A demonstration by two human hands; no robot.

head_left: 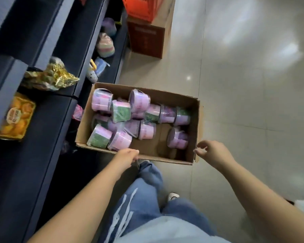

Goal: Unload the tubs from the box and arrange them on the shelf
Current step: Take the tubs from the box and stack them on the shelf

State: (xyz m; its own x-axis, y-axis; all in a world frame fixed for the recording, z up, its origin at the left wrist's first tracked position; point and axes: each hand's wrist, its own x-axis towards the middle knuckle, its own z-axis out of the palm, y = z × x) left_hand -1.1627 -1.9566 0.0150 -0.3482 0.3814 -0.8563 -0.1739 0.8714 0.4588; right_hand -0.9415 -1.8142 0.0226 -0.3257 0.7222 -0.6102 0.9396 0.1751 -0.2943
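An open cardboard box (194,120) sits on the floor beside the dark shelving (42,120). Inside lie several small plastic tubs (121,111), pink, purple and green, mostly tipped on their sides; one purple tub (177,138) lies apart near the right end. My left hand (125,156) grips the box's near rim with curled fingers. My right hand (211,151) hovers at the near right corner of the box, fingers loosely bent, holding nothing.
The shelves hold a gold foil bag (51,76), an orange snack pack (16,116) and pastel items (105,44) on the lowest level. A red-brown carton (146,39) with an orange basket (142,7) stands farther along. Tiled floor (244,85) lies to the right. My legs stand just behind the box.
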